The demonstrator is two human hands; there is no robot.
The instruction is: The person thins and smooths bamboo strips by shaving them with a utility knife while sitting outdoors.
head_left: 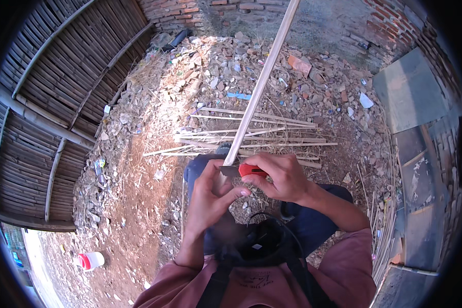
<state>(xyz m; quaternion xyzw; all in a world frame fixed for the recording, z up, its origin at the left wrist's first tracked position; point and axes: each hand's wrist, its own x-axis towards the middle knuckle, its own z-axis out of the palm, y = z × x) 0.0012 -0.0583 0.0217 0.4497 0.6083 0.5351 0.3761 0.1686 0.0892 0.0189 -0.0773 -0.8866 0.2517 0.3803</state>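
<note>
A long, pale bamboo strip [262, 84] slants up and away from me, its near end at my left hand [209, 192]. The fingers of that hand are curled about this end, with the thumb stretched toward the right. My right hand [282, 177] grips the red handle of a utility knife [250, 170]. Its grey blade points left and lies across the strip's near end, close to my left fingers. Both hands are above my bent knees. Exactly where the blade's edge meets the bamboo is hard to make out.
Several cut bamboo strips [272, 139] lie on the ground beyond my knees. Rubble [323, 77] is heaped before a brick wall [323, 31]. A slatted bamboo wall [51, 97] stands left, and boards [413, 92] lean at right. A white container with a red band [91, 261] is lower left.
</note>
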